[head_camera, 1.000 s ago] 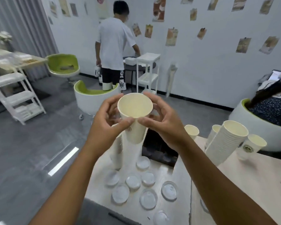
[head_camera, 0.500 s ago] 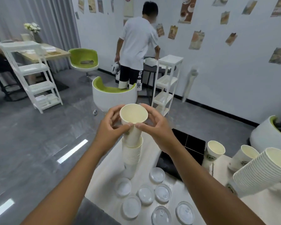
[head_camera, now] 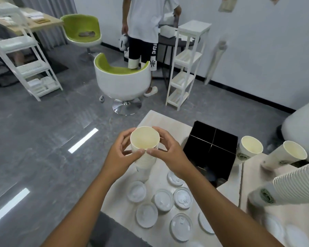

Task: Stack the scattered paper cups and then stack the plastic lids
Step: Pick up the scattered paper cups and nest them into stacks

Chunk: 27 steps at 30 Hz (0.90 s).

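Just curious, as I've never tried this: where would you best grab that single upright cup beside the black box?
Probably round the upper wall of the upright cup, just under its rim, coming from above and the near side. It stands open-mouth up and widens upward, so fingers wrap there easily.

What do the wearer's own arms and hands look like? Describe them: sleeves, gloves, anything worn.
Both forearms enter from the bottom edge and are bare as far as the frame shows; no sleeve is visible. The left hand and the right hand are bare too: no gloves, and no rings, watch, wristband or markings visible. The fingernails look short and unpainted.
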{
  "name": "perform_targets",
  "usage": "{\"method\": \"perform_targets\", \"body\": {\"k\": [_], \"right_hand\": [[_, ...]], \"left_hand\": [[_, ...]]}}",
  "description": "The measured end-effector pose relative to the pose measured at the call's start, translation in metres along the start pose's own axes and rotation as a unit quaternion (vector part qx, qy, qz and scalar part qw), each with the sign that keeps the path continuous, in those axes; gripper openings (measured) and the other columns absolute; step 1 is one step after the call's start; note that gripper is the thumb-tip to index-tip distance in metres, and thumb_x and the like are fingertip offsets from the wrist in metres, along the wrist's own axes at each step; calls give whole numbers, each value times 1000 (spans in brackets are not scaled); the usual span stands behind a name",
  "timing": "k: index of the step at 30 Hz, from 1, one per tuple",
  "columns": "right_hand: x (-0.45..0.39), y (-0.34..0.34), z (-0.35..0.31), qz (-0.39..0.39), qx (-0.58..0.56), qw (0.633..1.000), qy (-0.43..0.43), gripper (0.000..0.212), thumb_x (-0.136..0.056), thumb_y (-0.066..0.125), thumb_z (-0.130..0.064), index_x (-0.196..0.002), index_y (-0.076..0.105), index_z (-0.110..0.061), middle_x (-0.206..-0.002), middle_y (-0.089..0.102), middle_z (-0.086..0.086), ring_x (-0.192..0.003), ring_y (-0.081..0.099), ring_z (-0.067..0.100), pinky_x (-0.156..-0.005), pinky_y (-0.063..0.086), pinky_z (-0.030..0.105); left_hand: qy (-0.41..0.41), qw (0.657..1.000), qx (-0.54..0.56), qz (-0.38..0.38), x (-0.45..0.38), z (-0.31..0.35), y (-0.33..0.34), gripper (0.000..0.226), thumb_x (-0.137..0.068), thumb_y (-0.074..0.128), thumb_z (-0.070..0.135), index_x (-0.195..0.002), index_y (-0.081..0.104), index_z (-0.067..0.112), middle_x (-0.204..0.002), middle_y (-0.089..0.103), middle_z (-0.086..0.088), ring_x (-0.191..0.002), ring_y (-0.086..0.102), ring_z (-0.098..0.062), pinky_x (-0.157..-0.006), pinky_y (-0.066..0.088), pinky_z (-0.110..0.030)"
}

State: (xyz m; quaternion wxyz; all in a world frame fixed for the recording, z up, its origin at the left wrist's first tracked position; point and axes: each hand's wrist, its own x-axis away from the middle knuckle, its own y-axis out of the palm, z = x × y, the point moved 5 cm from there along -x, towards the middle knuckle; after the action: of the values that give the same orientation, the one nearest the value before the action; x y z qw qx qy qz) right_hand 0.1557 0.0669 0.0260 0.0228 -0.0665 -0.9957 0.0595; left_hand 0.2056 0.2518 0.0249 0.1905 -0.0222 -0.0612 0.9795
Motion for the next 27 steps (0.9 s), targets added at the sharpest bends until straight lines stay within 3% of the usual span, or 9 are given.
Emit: {"method": "perform_targets", "body": {"k": [4, 8, 11, 14, 17, 18, 22, 27], "right_hand": [[2, -4, -4, -3, 5, 1000, 9, 69, -86, 84, -17, -141, 51, -42, -142, 57, -22, -133, 51, 0, -101, 52, 28], [16, -16, -10, 13, 26, 999, 26, 88, -81, 88, -35, -153, 37, -42, -149, 49, -23, -136, 48, -3, -111, 49, 41], [30, -31, -18, 29, 31, 999, 22, 89, -82, 88, -33, -154, 37, -42, -149, 49, -21, -137, 48, 0, -111, 49, 46], [44, -46, -29, 37, 31, 999, 5, 85, -83, 87, -32, -153, 39, -42, -149, 50, -20, -137, 49, 3, -104, 55, 36], [62, -62, -38, 48, 35, 998, -11, 80, -85, 85, -27, -151, 42, -40, -148, 51, -19, -135, 51, 4, -88, 55, 18], [69, -68, -40, 55, 37, 998, -14, 78, -86, 84, -28, -151, 42, -40, -147, 51, -19, -134, 52, 3, -86, 54, 15], [100, -95, -47, 85, 47, 995, -27, 74, -86, 83, -32, -147, 43, -48, -142, 54, -27, -126, 57, -1, -86, 55, 16], [151, -145, -54, 142, 40, 988, -39, 75, -80, 80, -41, -145, 44, -54, -141, 56, -28, -125, 61, 3, -96, 58, 31]], "left_hand": [[-1, 1000, 4, -5, -1, 7, 4, 67, -79, 84, 20, -137, 55, 35, -136, 65, 19, -133, 56, -3, -90, 54, -23], [0, 1000, -11, 8, 6, 19, 6, 88, -65, 88, 46, -144, 50, 40, -141, 60, 23, -133, 55, 0, -104, 49, -32], [13, 999, -35, 25, 11, 28, 9, 92, -64, 88, 50, -146, 48, 41, -143, 58, 21, -132, 55, 1, -109, 45, -31], [36, 996, -74, 41, 16, 44, 16, 89, -73, 93, 39, -147, 45, 44, -146, 53, 22, -134, 49, 6, -110, 37, -21], [45, 993, -94, 56, 18, 55, 23, 86, -78, 90, 25, -148, 42, 44, -145, 49, 20, -130, 49, 2, -95, 36, -5], [50, 992, -102, 62, 19, 59, 25, 86, -79, 89, 24, -147, 43, 45, -145, 48, 20, -130, 48, -1, -95, 37, -6], [116, 979, -143, 83, 25, 82, 43, 84, -77, 91, 27, -148, 46, 41, -155, 46, 19, -143, 41, -5, -114, 34, -30], [186, 977, -102, 35, 48, 124, 112, 78, -80, 88, 15, -145, 50, 33, -150, 51, 21, -140, 44, 1, -116, 34, -26]]}}
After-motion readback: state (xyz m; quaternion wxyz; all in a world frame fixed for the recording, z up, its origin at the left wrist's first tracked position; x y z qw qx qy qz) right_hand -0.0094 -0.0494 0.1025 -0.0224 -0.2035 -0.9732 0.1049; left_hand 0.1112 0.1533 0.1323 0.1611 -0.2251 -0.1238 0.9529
